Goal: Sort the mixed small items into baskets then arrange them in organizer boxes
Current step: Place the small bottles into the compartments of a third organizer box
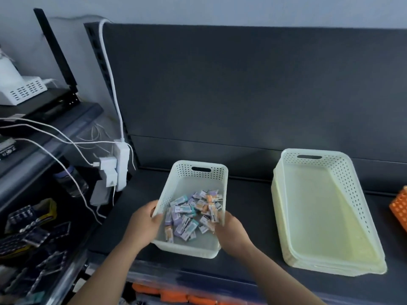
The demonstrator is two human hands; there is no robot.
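Head view showed the left hand (146, 225) gripping the basket (198, 172) wall at nine o'clock, the right hand (229, 227) at three, fingers hidden. Packets (191, 214) lay mixed inside. Sorting seemed underway; next needs picking one kind out.

The small white perforated plastic basket (193, 177) looks smooth and matt; the dark grey bench (248, 216) looks matt, faintly textured.

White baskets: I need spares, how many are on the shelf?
2: small basket centre, held; large basket right, possibly several nested.
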